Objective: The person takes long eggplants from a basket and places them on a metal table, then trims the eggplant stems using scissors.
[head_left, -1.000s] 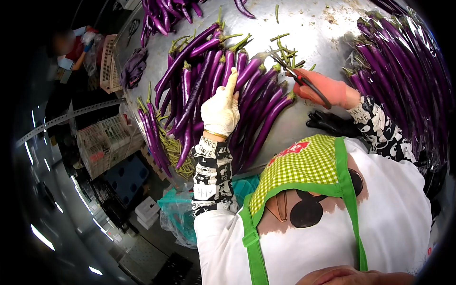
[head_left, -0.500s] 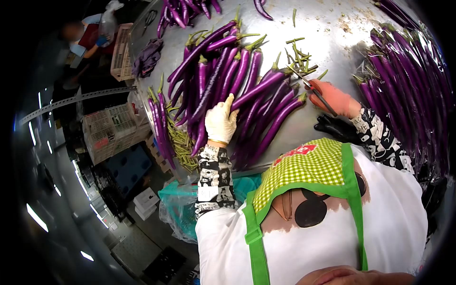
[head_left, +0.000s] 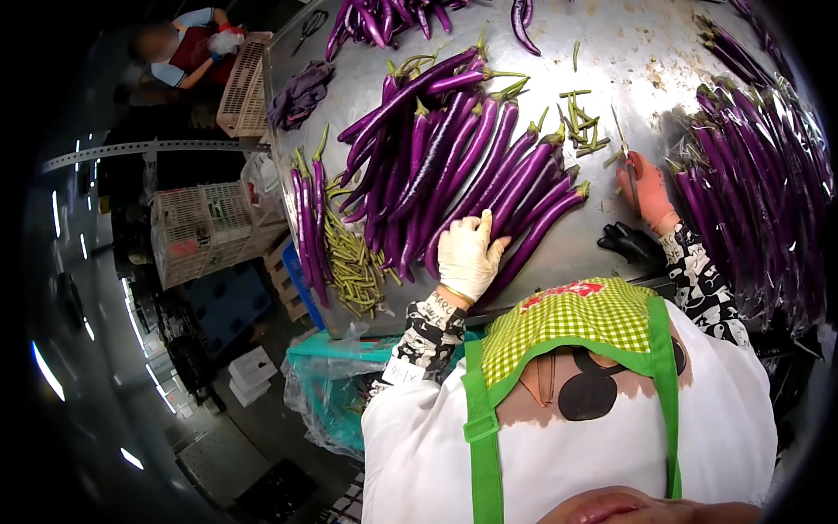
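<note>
My left hand [head_left: 469, 256], in a pale glove, rests on the lower ends of the eggplants [head_left: 471, 157] piled on the metal table [head_left: 524, 77]. Its fingers look bent around an eggplant. In an orange glove, my right hand [head_left: 646, 188] grips scissors [head_left: 620, 131], whose blades point away from me over bare metal. Between the scissors and the pile lie several cut green stems [head_left: 583, 122]. A larger heap of stems [head_left: 353, 266] sits left of the pile, beside a few separate eggplants [head_left: 310, 223].
Plastic-wrapped eggplants [head_left: 742, 175] lie at the right, and a black glove [head_left: 630, 243] is near my right wrist. A dark cloth [head_left: 299, 94] and other scissors [head_left: 312, 28] are at the far left. Beyond are crates [head_left: 205, 225] and a co-worker [head_left: 188, 52]. A teal crate [head_left: 336, 384] stands below.
The eggplant my left hand held near the scissors now lies lower, among the others. My right hand and the scissors have moved away to the right of the cut stems.
</note>
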`<state>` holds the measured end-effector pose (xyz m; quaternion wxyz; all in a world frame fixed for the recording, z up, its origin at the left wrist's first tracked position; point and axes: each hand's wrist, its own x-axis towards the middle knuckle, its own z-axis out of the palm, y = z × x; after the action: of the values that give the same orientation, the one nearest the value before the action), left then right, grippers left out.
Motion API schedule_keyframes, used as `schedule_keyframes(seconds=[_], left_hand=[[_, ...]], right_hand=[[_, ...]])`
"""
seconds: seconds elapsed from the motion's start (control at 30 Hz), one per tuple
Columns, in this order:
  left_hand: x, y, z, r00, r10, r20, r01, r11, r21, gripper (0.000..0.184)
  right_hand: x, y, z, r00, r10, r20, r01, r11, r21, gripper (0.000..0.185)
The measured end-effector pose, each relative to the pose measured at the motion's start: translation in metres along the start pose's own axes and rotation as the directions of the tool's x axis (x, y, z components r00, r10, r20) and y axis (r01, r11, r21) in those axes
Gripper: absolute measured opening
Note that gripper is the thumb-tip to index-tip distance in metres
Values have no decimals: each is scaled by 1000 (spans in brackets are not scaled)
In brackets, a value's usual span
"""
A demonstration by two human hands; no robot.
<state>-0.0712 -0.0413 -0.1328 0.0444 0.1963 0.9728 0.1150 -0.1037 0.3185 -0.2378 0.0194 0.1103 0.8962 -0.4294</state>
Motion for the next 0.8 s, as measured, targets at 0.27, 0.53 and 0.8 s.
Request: schedule_keyframes(seconds=[0.27,0.53,0.8], left_hand=[[119,-52,-14,965,-74,-250,127,971,203,67],[134,-77,-23,989,109,96,-109,994,-9,66],[49,-76,-58,624,416,661,737,-33,-675,50]], right_hand=[[-1,3,9,997,77,-24,-79,993,-87,34],[-40,-39,-30,974,109,196,-137,981,136,45],[-54,-75,-41,792,-112,600,-266,821,505,56]])
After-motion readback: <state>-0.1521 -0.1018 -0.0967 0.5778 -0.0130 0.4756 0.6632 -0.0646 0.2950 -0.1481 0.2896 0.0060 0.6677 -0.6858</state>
